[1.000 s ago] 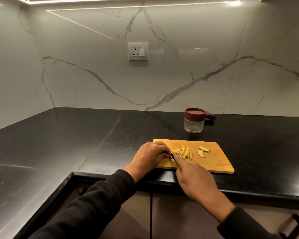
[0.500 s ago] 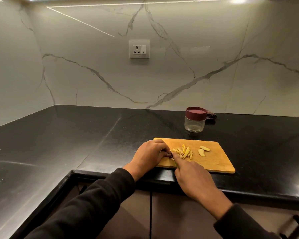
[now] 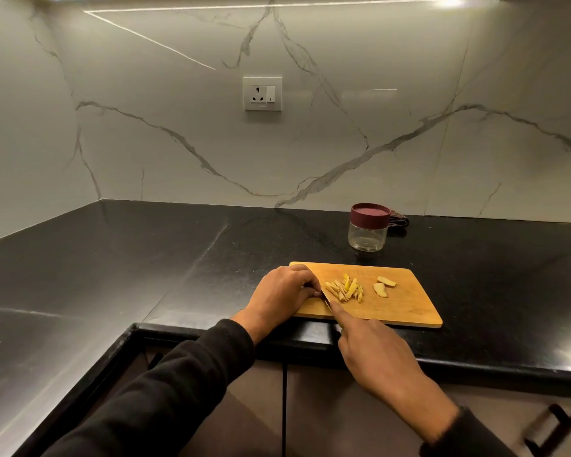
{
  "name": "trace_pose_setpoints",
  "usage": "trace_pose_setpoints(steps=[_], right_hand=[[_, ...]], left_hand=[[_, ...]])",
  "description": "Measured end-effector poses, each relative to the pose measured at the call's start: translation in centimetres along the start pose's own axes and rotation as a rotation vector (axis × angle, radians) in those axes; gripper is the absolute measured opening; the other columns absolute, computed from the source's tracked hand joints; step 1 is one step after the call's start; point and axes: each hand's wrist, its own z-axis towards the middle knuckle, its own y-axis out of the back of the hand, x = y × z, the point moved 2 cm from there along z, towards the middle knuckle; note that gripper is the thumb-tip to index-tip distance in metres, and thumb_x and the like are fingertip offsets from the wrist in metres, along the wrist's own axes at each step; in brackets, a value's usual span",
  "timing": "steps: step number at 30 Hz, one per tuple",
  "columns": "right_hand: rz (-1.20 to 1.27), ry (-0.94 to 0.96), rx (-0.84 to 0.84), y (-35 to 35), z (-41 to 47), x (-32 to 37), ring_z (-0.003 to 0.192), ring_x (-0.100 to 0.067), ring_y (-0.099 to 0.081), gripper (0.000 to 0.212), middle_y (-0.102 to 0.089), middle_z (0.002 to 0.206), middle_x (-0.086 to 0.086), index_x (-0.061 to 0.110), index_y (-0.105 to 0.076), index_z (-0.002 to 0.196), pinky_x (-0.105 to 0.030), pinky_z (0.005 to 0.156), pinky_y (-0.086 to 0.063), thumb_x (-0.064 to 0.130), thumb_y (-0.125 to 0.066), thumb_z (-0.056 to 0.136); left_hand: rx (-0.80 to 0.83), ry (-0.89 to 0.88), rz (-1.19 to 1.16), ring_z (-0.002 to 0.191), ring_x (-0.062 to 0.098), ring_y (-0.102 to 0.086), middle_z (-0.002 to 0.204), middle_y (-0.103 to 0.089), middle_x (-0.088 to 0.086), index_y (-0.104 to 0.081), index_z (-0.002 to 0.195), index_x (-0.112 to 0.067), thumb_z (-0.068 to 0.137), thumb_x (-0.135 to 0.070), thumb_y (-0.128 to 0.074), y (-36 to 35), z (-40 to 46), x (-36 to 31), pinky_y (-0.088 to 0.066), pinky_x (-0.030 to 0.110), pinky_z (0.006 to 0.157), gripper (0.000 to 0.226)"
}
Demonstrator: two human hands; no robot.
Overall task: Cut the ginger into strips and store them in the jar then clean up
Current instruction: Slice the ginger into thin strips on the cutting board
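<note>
A wooden cutting board (image 3: 406, 305) lies near the counter's front edge. On it sits a small pile of ginger strips (image 3: 345, 288), with two uncut ginger slices (image 3: 383, 285) to the right. My right hand (image 3: 373, 354) grips a knife (image 3: 326, 300); its index finger lies along the blade, which meets the board left of the strips. My left hand (image 3: 282, 293) rests on the board's left end with curled fingers beside the blade; whatever they hold is hidden. Behind the board stands a clear glass jar (image 3: 367, 232) with a maroon lid on.
A dark cloth (image 3: 399, 222) lies behind the jar by the marble wall. A wall socket (image 3: 262, 93) sits above. The black counter (image 3: 145, 258) wraps round to the left. Cabinet doors (image 3: 277, 407) are below, with a dark handle (image 3: 554, 423) at lower right.
Both hands stay at the board's left end. The knife has shifted slightly at the left edge of the strip pile; the pile and two slices look the same.
</note>
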Motion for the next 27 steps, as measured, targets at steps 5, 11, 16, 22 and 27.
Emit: trace_pose_setpoints(steps=[5,11,16,22,27], right_hand=[[-0.085,-0.015,-0.013,0.0,-0.9,-0.1,0.082,-0.015,-0.052,0.064,-0.054,0.09,0.003,0.041,-0.001,0.158,-0.032,0.07,-0.041,0.027,-0.036,0.106],[-0.127,0.007,-0.051,0.0,-1.6,-0.3,0.085,-0.014,-0.054,0.065,-0.059,0.1,0.005,0.042,-0.001,0.158,-0.031,0.072,-0.044,0.026,-0.036,0.106],[-0.153,0.007,-0.078,0.2,-1.9,-0.8,0.079,-0.012,-0.048,0.064,-0.053,0.094,0.007,0.044,0.0,0.157,-0.03,0.067,-0.039,0.027,-0.034,0.107],[-0.126,-0.003,-0.074,0.3,-1.8,-1.1,0.079,-0.012,-0.05,0.063,-0.059,0.098,0.006,0.047,-0.001,0.156,-0.029,0.065,-0.038,0.028,-0.035,0.106],[-0.115,0.0,-0.072,0.4,-1.8,-1.0,0.079,-0.01,-0.049,0.063,-0.058,0.097,0.007,0.047,-0.001,0.156,-0.028,0.064,-0.037,0.029,-0.035,0.106]], left_hand=[[0.009,-0.002,0.002,0.084,0.006,-0.067,0.1,-0.072,-0.008,-0.078,0.095,-0.021,0.091,-0.024,-0.073,0.1,0.0,-0.1,-0.056,0.023,0.077,0.007],[0.015,0.0,0.005,0.085,0.006,-0.065,0.1,-0.07,-0.01,-0.077,0.094,-0.023,0.091,-0.024,-0.073,0.2,0.0,-0.1,-0.057,0.024,0.077,0.005],[0.023,-0.003,0.007,0.087,0.005,-0.064,0.103,-0.068,-0.011,-0.074,0.096,-0.025,0.091,-0.025,-0.071,0.1,0.0,0.0,-0.057,0.026,0.078,0.006],[0.032,-0.041,0.015,0.095,0.006,-0.064,0.112,-0.067,-0.011,-0.075,0.104,-0.027,0.094,-0.027,-0.068,0.1,-0.1,-0.2,-0.053,0.02,0.082,0.012],[0.055,-0.052,0.024,0.094,0.006,-0.063,0.112,-0.065,-0.011,-0.077,0.11,-0.031,0.095,-0.027,-0.068,0.0,-0.1,-0.1,-0.051,0.02,0.08,0.018]])
